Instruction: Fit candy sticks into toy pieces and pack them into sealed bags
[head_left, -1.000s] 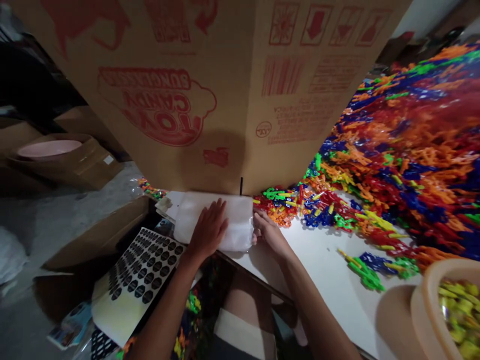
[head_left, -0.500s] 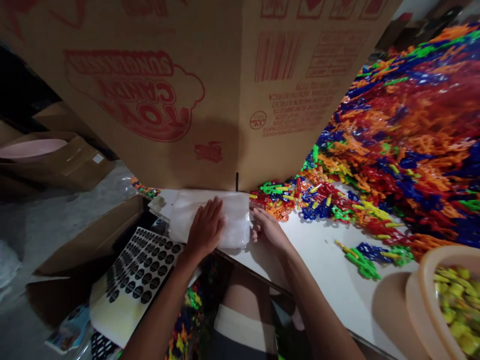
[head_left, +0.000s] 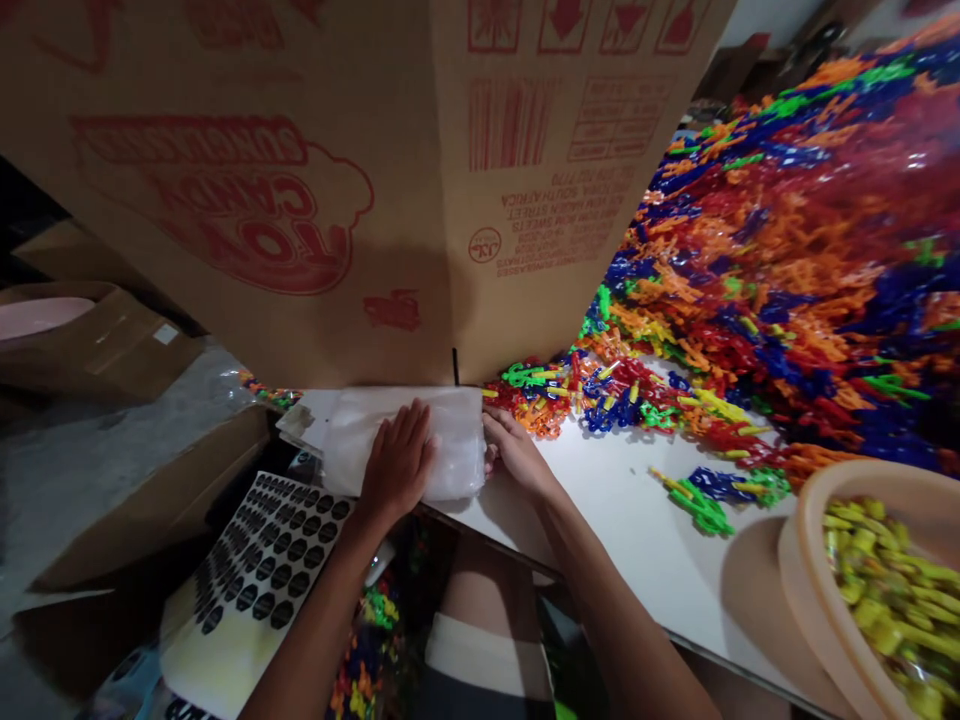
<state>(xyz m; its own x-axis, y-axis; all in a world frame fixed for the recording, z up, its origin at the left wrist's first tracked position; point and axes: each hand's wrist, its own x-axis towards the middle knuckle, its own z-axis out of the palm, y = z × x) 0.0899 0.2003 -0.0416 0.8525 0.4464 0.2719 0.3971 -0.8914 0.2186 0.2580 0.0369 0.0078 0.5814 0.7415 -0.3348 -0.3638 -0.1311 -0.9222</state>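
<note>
Milky rectangular plastic-film stack (head_left: 459, 435) seems light, limp, slippery; left hand (head_left: 397, 462) lies flat atop; right hand (head_left: 517, 450), grip unclear, is at its right edge, likely the best hold.

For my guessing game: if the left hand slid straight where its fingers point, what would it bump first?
Probably the cardboard box, just beyond the plastic under the left hand; depth is unclear.
</note>
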